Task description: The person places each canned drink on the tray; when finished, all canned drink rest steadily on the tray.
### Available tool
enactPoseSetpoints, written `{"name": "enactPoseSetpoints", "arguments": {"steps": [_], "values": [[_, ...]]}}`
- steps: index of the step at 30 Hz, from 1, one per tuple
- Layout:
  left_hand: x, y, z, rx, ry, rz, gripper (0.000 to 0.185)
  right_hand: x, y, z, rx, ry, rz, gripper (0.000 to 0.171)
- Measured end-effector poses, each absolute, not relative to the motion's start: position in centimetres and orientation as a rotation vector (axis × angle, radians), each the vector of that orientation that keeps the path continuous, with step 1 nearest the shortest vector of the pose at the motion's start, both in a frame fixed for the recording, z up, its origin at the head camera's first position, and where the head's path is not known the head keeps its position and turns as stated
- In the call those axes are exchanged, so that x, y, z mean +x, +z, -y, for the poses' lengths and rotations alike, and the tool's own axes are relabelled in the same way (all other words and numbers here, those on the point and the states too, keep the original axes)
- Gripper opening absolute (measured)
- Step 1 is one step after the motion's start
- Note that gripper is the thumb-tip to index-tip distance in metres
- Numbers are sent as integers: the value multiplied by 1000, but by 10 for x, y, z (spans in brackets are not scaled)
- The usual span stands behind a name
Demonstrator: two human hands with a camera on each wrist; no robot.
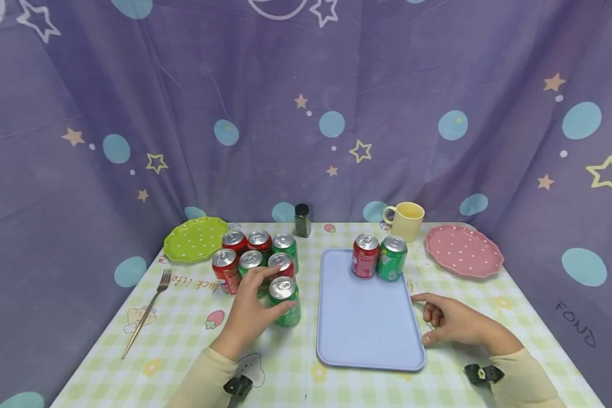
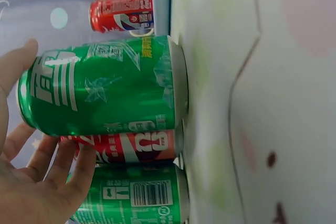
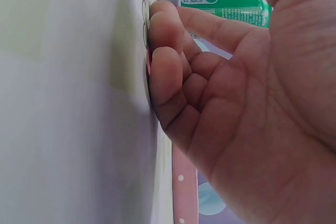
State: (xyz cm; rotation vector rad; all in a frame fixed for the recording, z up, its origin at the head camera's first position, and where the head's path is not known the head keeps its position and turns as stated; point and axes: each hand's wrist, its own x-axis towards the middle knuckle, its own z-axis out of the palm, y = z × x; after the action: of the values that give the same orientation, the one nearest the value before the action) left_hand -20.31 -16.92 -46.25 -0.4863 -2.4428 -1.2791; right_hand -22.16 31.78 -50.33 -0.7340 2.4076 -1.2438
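Nearest the person, both cream sleeves come in over the checked bench [image 1: 183, 334], each wrist carrying a small black strap. The left hand [image 1: 250, 317] wraps its thumb and fingers [image 2: 79, 169] round the front green soda can [image 1: 284, 301], which stands upright on the bench just left of the blue tray [image 1: 367, 323], at the near edge of a cluster of cans. The right hand [image 1: 451, 322] lies just beside the tray's right edge, its fingers [image 3: 168, 72] loosely curled with their tips pressed on the bench, holding nothing. Behind the gripped can, the cluster runs back in rows: a red can [image 1: 226, 270], a green can [image 1: 251, 263] and another red can [image 1: 281, 265], then two red cans and a green can [image 1: 285, 247] at the rear. A fork [image 1: 145, 320] lies at the left of the bench. At the far end of the tray a red soda can [image 1: 365, 256] and a green soda can [image 1: 391, 258] stand upright, touching. Farther back sit a green dotted plate [image 1: 196, 239] at left, a dark spice jar [image 1: 302, 220] in the middle, a yellow mug [image 1: 407, 221] and a pink dotted plate [image 1: 463, 250] at right, before the purple star-patterned curtain [image 1: 306, 113].
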Motion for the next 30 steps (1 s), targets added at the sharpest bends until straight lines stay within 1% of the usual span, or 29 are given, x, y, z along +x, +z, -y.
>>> {"name": "enactPoseSetpoints", "arguments": {"steps": [7,14,30], "values": [[-203,-469,173,-465,-1380,2531,84,-220,-499,-314,-734,-1283,-2378,90],[-204,-473,174,-412,-1326,2624,86,-220,-499,-314,-757,-1278,-2385,89],[-205,-479,172,-403,-1352,2583,80,-219,-498,-315,-729,-1278,-2382,93]]}}
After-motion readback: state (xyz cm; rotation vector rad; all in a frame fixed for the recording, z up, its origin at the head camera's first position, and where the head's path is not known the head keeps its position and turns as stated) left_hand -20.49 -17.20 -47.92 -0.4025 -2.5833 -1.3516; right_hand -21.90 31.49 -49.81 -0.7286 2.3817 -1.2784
